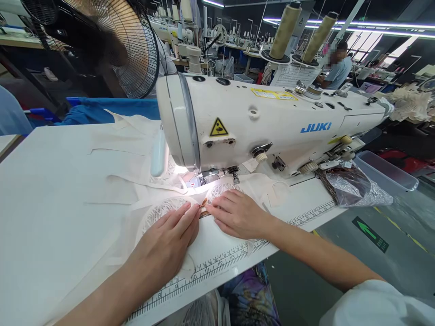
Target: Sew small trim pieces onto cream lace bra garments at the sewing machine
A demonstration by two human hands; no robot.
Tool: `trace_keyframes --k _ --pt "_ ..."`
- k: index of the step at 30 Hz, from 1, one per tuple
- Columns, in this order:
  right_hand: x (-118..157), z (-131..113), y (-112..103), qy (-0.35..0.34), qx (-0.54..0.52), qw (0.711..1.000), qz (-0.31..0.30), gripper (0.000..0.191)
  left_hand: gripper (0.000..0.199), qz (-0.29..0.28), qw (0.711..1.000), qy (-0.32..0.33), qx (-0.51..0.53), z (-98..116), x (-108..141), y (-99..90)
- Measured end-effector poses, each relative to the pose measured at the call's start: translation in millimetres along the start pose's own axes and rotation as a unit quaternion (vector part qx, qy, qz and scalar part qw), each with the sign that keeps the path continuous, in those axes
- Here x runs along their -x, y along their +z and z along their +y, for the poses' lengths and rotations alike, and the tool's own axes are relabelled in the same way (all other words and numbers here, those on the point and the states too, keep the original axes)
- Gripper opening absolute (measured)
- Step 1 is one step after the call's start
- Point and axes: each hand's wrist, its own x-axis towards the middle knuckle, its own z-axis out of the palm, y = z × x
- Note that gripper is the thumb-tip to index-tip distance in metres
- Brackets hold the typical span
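A white lace bra (159, 213) lies on the sewing table, in front of the lit needle area of the white sewing machine (238, 117). My left hand (171, 235) rests over its left cup, thumb and fingertips pinched together at the middle. From the right, my right hand (239, 215) covers much of the other cup (217, 189), and its fingertips close on the same middle spot. Between the two sets of fingertips shows a small brown ribbon piece (204, 203), apparently a bow; its shape is partly hidden.
A ruler strip (217, 267) runs along the table's front edge. Left of the needle stands a light blue, rounded object (158, 154). At right are a plastic bag (356, 188) and a clear bin (387, 172). A large fan (136, 50) stands behind; a person sits farther back.
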Motion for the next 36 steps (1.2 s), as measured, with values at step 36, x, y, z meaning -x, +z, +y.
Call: trace_keyframes --k 36 --pt "-28 34 13 0.094 0.086 0.987 -0.094 0.033 0.046 -0.024 0.994 -0.048 0.099 -51 -35 30.4"
